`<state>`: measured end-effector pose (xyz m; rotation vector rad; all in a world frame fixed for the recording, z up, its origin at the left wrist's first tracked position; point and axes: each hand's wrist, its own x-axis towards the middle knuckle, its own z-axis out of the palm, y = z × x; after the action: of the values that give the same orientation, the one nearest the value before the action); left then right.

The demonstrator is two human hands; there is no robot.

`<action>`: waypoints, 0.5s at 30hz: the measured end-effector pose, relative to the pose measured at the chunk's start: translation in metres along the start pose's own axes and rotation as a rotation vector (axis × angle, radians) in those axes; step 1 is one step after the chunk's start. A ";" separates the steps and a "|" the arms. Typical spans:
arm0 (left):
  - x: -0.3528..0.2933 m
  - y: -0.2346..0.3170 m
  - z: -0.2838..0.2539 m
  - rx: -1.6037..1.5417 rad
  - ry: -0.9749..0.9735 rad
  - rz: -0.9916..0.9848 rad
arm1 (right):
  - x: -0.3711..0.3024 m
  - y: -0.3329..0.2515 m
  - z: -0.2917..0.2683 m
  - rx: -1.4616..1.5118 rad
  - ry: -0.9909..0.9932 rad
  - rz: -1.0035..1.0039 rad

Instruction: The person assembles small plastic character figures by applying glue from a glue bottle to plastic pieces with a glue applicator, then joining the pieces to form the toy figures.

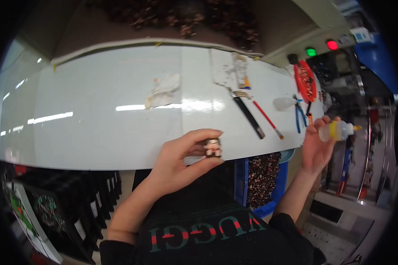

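Near the table's front edge, my left hand is closed on a small painted figurine, dark with pale and red parts, pinched upright between thumb and fingers. Off to the right, my right hand grips a small squeeze bottle with a yellow band and a yellow tip. The bottle is tilted, its tip pointing right, away from the figurine. Between the two hands lie a black-handled tool and a thin red brush on the white table.
Blue-handled pliers and a white bottle lie at the right. Behind them is a red tray of small pieces. A crumpled cloth rests mid-table. Below the edge stands a blue crate full of small dark pieces.
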<state>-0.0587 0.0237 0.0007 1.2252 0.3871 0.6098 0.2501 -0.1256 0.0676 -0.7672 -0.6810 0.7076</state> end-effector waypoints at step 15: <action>0.022 0.018 0.089 0.001 0.111 -0.058 | 0.084 -0.050 -0.104 -0.562 0.281 0.011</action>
<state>0.0062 -0.0253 0.0462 1.1805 0.5145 0.6292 0.3926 -0.1260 0.0751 -1.3592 -0.6216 0.4019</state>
